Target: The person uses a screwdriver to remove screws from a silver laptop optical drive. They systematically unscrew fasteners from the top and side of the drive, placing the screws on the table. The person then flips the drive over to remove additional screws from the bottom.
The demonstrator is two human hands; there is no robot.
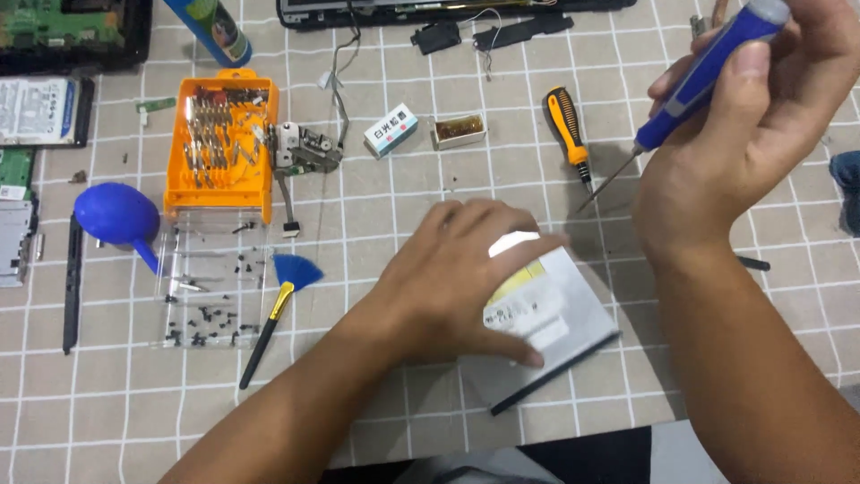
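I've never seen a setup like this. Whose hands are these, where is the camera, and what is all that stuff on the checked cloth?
There is no machine here: a person works with two bare hands, filmed by one camera worn on their head, looking down. The left hand presses flat on a thin silver disc drive lying on the checked cloth. The right hand is raised and holds a blue screwdriver, tip pointing down. Around them lie an orange-and-black screwdriver, an orange bit case, a clear tray of small screws, a blue air blower, a small blue brush and circuit boards at the left edge.
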